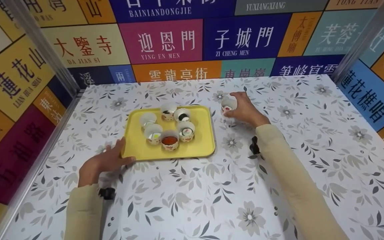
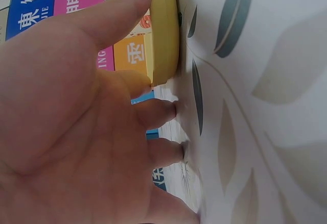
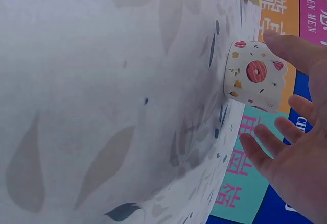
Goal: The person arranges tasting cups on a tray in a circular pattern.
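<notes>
A yellow tray [image 1: 195, 151] lies on the table, bearing several small printed paper cups [image 1: 170, 143]. Inside these cups show an orange-red filling and dark, white and yellow bits. My left hand [image 1: 108, 160] holds the tray's near left corner, thumb along the near edge and index finger at the left side; its other fingertips rest near the table in the left wrist view. Right of the tray stands one more paper cup [image 3: 255, 76] with a donut print and something red inside. Around it my right hand [image 1: 245, 108] is spread, thumb overlapping the rim, the other fingers apart from its wall.
A white tablecloth [image 1: 185, 200] with grey flowers and leaves covers the table. Upright panels [image 1: 165, 40] with coloured blocks of Chinese lettering enclose the far side and both flanks. Transparent posts [image 1: 52, 50] stand at the far corners.
</notes>
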A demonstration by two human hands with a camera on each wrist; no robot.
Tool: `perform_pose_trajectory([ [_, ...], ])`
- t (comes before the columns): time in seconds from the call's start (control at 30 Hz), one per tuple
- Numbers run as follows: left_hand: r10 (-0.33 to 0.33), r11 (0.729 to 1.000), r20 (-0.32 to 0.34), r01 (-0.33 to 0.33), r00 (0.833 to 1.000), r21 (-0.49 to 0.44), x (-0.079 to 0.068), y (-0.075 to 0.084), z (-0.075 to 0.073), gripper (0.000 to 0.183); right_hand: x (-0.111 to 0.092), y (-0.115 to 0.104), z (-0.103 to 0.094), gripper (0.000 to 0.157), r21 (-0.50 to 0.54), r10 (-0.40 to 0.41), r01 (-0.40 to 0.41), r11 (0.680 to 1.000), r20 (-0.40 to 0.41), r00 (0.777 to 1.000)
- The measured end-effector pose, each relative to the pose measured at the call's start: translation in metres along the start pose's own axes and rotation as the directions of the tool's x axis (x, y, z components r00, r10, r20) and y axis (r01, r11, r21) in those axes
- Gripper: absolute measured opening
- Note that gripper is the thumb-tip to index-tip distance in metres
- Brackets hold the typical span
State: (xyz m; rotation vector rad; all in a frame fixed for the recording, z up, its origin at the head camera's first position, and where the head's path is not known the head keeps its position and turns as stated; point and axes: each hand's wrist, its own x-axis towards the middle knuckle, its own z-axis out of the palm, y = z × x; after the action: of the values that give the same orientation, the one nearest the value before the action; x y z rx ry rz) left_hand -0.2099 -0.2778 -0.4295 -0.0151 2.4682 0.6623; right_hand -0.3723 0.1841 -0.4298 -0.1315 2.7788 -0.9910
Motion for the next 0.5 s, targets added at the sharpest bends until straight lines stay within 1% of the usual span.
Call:
perform_pose_trajectory([
  [0.1,-0.008,1.0,-0.003,0.008,1.0,-0.006,0.0007,-0.0016,0.0003,0.106,0.0015,0.0008,0.0009,0.088,0.013,0.026,-0.026,1.0,0.014,1.0],
  [0.23,-0.016,1.0,-0.006,0.016,1.0,-0.012,0.0006,-0.0027,0.0001,0.106,0.003,0.0014,0.0022,0.087,0.017,0.038,-0.038,0.999,0.028,0.999],
  [0.5,0.006,1.0,0.001,-0.006,1.0,-0.025,0.0009,-0.0032,-0.0008,0.105,0.0047,0.0025,0.006,0.08,-0.022,0.014,-0.013,1.0,0.04,0.999],
])
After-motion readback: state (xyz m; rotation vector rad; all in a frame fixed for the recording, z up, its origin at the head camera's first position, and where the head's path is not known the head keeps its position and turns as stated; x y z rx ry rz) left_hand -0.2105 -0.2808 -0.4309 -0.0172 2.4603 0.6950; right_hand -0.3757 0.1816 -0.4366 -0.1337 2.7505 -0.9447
